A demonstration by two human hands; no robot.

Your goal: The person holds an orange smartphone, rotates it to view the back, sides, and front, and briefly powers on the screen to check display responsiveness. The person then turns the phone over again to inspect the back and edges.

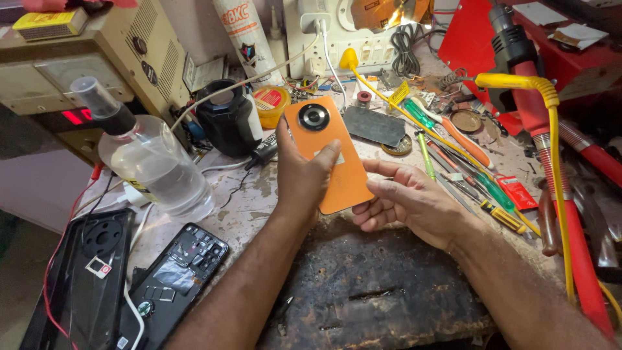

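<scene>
Left hand [303, 178] hides orange phone cover's [330, 152] edge.

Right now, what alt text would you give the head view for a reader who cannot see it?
Two bare hands hold an orange phone back cover with a round camera ring above a cluttered repair bench: the left hand grips its left edge, the right hand its lower right edge. An opened phone lies lower left beside a clear spray bottle; screwdrivers lie to the right.
</scene>
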